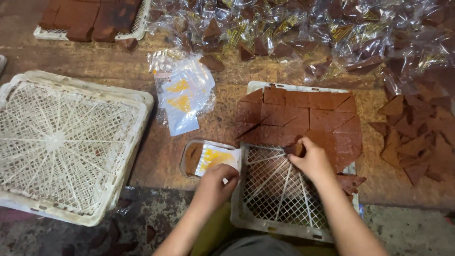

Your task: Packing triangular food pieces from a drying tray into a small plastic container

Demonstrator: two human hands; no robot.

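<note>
The person's right hand [313, 159] pinches a small brown triangular slab [296, 150] at the near edge of the sheet of cut brown pieces [303, 118], fingers closed on it where the sheet meets bare mesh. That sheet lies on a white plastic lattice tray [277, 208] directly in front of the person, and its near half shows only mesh, so the pieces within easiest reach are the ones at that edge. The left hand [215, 182] grips a clear plastic wrapper with a yellow printed panel [213, 159], held just left of the tray with one brown piece already showing inside, close enough that the two hands nearly meet. A small stack of flat empty wrappers [182, 97] lies farther off, to the left. Bagged pieces [303, 33] are heaped along the far side, loose brown triangles [412, 137] at right, and stacked empty white trays [66, 142] at left.
</note>
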